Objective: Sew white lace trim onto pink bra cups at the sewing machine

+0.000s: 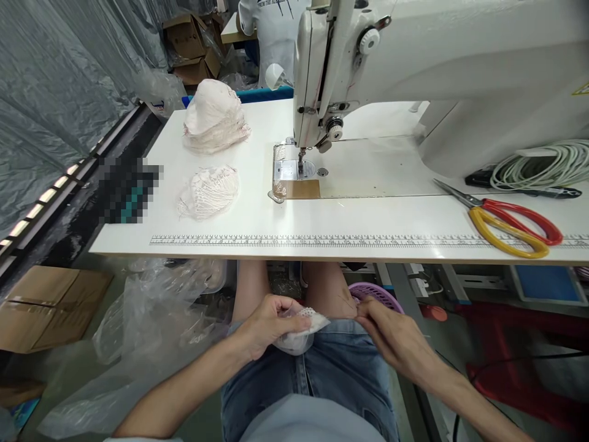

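Note:
In the head view my left hand pinches a small white fabric piece above my lap. The piece is rounded, with a dotted or lacy upper edge and a pointed right end. My right hand is off to the right near my knee, thumb and fingers pressed together. Thin thread-like lines show beside its fingertips, but what it holds is too small to name. On the table lie a stack of pale fabric cups and a flatter gathered white piece.
A white sewing machine stands on the table. Scissors with red and yellow handles and coiled pale cord lie right. Below are a purple basket, plastic bags and a cardboard box. A person sits beyond.

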### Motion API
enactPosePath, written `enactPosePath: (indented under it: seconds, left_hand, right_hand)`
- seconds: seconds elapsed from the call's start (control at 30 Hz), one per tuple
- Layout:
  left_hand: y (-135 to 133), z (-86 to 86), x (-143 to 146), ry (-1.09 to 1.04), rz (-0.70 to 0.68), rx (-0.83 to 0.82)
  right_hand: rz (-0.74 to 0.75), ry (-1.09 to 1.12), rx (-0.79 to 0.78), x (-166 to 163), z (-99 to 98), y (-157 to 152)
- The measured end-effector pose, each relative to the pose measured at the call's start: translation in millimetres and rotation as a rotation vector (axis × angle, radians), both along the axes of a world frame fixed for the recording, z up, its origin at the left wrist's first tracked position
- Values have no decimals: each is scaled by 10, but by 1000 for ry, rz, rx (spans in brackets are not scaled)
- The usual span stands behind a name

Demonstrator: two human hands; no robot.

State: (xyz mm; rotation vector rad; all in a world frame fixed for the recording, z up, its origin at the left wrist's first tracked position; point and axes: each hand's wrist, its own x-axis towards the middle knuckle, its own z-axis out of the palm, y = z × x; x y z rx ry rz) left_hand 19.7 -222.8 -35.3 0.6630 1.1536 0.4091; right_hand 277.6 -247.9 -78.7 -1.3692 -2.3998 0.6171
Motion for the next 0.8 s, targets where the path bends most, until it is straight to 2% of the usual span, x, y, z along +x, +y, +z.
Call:
enactPosePath:
  seconds: [0.1, 0.17, 0.2, 0.3, 0.4, 0.47, 0.53, 0.67, 0.8]
  left_hand:
    - [10, -20, 4, 0, -33, 16]
    - [16, -22, 19, -10, -67, 30]
    - [20, -20, 28, -11, -86, 37]
    - [32, -1, 62, 11, -137, 48]
    - [42, 28, 92, 22, -180, 95]
    - [40, 46, 101, 20, -198, 148]
    - [28, 51, 96, 22, -194, 182]
    - [-2, 25, 50, 20, -150, 165]
    - [27, 9, -5, -34, -277, 158]
  right_hand:
    - [-84, -257, 34, 499, -314, -39]
    - [-150, -311, 63, 674, -390, -67]
    - [-171, -302, 67, 682, -369, -78]
    - [-135, -120, -21, 411, -100, -73]
    - [-22, 158, -291, -46, 270, 23]
    - [84, 285, -381, -289, 425, 114]
    - [151, 347, -444, -435, 468, 194]
    - [182, 458, -601, -512, 369, 270]
    - [209, 565, -763, -495, 317, 262]
